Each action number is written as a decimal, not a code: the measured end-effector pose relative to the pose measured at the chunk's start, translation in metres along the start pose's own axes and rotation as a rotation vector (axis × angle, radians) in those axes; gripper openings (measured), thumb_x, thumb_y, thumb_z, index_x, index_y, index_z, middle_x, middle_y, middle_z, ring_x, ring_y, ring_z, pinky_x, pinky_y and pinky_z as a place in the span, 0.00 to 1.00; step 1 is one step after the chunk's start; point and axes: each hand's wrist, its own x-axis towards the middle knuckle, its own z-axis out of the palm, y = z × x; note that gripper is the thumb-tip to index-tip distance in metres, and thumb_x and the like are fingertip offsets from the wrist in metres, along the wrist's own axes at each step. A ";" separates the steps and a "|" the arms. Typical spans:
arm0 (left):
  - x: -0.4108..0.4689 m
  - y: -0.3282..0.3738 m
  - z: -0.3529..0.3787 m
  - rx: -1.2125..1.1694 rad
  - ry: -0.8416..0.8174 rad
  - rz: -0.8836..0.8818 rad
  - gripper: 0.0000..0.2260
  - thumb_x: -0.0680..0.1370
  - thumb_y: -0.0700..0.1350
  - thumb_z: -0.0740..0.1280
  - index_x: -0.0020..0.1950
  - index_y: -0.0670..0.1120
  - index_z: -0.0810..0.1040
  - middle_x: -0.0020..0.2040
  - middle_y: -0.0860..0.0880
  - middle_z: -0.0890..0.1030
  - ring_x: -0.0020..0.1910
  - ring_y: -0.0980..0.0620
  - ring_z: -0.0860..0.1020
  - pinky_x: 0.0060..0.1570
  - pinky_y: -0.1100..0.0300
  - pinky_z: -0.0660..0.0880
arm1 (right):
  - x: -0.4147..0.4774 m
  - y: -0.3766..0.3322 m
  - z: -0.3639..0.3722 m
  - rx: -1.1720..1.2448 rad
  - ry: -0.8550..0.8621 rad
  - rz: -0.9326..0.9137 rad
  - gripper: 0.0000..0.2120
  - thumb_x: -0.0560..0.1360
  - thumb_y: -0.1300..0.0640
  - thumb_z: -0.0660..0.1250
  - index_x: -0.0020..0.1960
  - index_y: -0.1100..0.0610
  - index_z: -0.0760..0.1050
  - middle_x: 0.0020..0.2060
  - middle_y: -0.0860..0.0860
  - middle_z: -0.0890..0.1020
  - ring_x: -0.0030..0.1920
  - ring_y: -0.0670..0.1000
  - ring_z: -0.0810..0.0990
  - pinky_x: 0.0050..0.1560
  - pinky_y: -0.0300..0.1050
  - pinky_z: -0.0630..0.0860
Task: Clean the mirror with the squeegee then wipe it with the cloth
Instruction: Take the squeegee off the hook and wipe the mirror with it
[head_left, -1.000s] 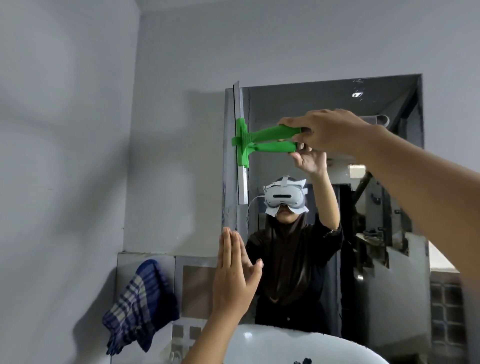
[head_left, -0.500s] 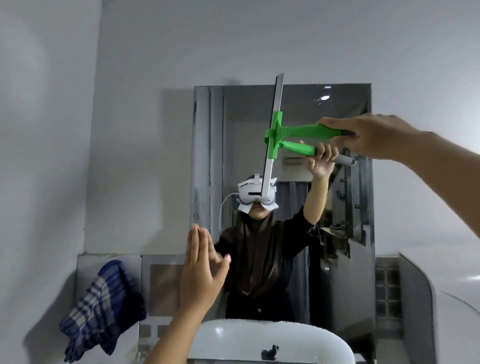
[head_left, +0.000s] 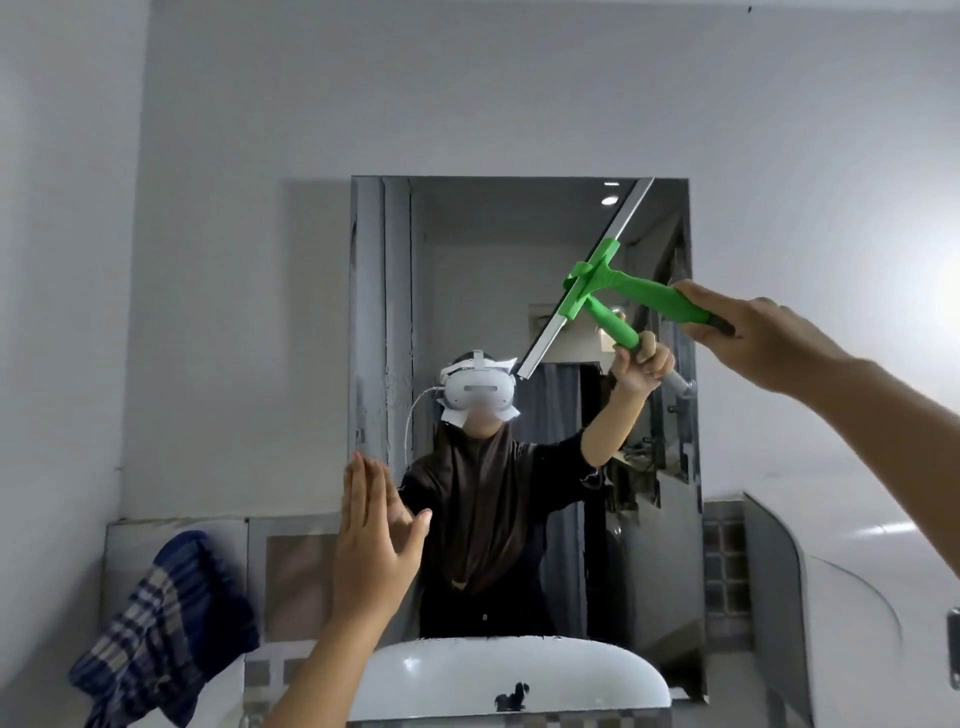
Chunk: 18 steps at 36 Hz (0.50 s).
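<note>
A rectangular mirror (head_left: 467, 260) hangs on the grey wall above a white sink. My right hand (head_left: 758, 338) grips the handle of a green squeegee (head_left: 644, 293). Its silver blade lies tilted against the upper right part of the glass, slanting from the top right corner down toward the middle. My left hand (head_left: 371, 545) is raised flat with fingers together near the mirror's lower left corner, holding nothing. A blue checked cloth (head_left: 166, 634) hangs at the lower left, beside the sink. The glass reflects a person wearing a headset.
A white sink (head_left: 441, 675) sits below the mirror with a dark mark on its rim. Tiled backsplash (head_left: 291, 561) runs behind it. A curved white surface (head_left: 857, 597) stands at the right. Bare grey wall surrounds the mirror.
The squeegee has swept from the mirror's left edge across to the upper right, and its blade has tilted from upright to slanted. My left hand stays raised at the lower left.
</note>
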 end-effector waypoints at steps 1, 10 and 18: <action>0.000 0.000 0.000 0.006 -0.005 0.000 0.37 0.73 0.62 0.57 0.75 0.42 0.52 0.77 0.45 0.50 0.76 0.51 0.48 0.70 0.55 0.56 | -0.004 -0.003 0.003 0.024 0.014 0.005 0.21 0.78 0.52 0.59 0.71 0.44 0.61 0.29 0.50 0.73 0.31 0.57 0.74 0.34 0.48 0.70; 0.000 -0.001 -0.001 -0.017 -0.039 0.006 0.38 0.74 0.63 0.54 0.76 0.43 0.48 0.77 0.47 0.45 0.75 0.55 0.41 0.72 0.53 0.52 | -0.031 -0.033 0.046 0.242 0.136 0.132 0.21 0.78 0.54 0.59 0.70 0.48 0.61 0.35 0.62 0.78 0.31 0.61 0.76 0.34 0.53 0.75; 0.000 -0.001 0.000 -0.042 -0.051 -0.015 0.37 0.74 0.61 0.57 0.76 0.44 0.48 0.77 0.46 0.46 0.76 0.54 0.43 0.72 0.51 0.56 | -0.043 -0.115 0.090 0.573 0.295 0.392 0.12 0.79 0.57 0.56 0.62 0.54 0.63 0.29 0.48 0.75 0.22 0.43 0.71 0.20 0.34 0.63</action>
